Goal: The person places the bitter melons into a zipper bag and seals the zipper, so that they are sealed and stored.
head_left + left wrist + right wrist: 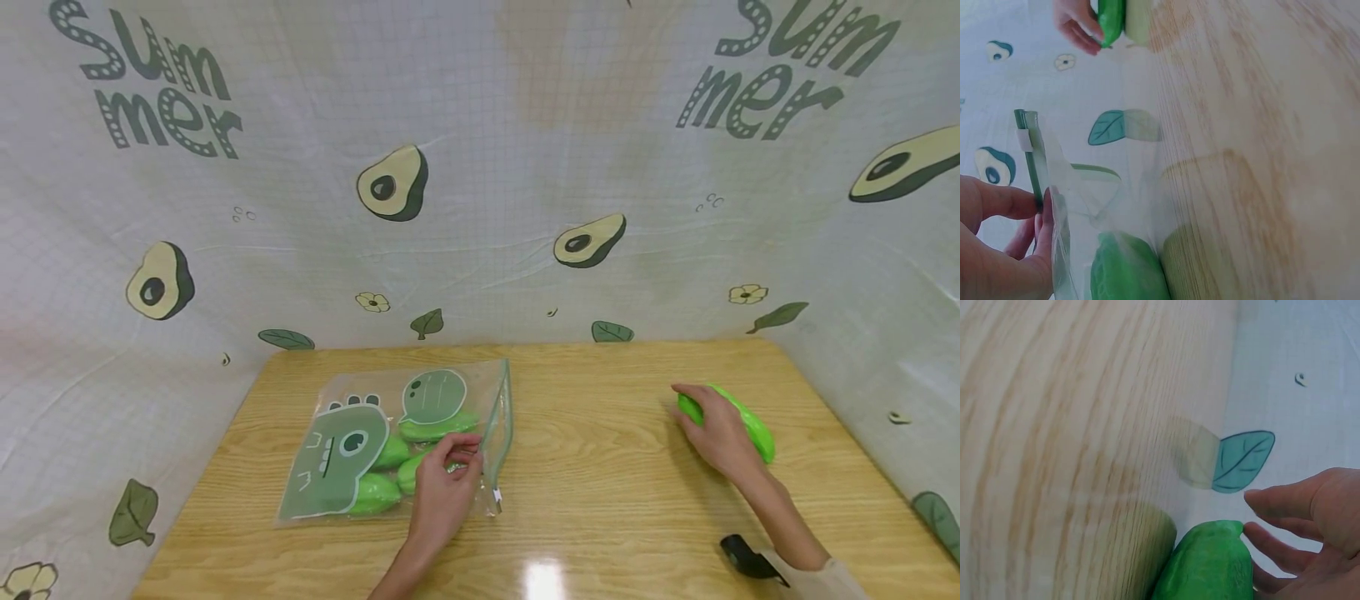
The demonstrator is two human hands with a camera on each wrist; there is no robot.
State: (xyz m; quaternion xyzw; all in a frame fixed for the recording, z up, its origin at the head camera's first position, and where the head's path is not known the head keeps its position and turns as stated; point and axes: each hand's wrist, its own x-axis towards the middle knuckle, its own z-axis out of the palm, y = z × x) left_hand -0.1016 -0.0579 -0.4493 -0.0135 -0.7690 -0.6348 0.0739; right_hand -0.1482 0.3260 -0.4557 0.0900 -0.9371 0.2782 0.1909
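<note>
A clear zip bag [491, 379] with a green dinosaur print lies on the left of the table, several bright green, elongated vegetables [375, 493] inside. My left hand [447, 483] pinches the bag's edge by its open mouth. In the left wrist view, thumb and fingers [1019, 203] hold the film at the green zip strip, below the white slider [1024, 140]. On the right, my right hand [716, 429] is over another long, glossy green vegetable [753, 425] on the table. In the right wrist view, fingers [1279, 550] lie against this vegetable's [1210, 562] tip, one digit standing apart.
The wooden table [592, 467] extends between the bag and the right-hand vegetable. Behind it and at both sides hangs a pale cloth [480, 275] printed with avocados and leaves. A black strap-like thing [746, 557] is by my right wrist.
</note>
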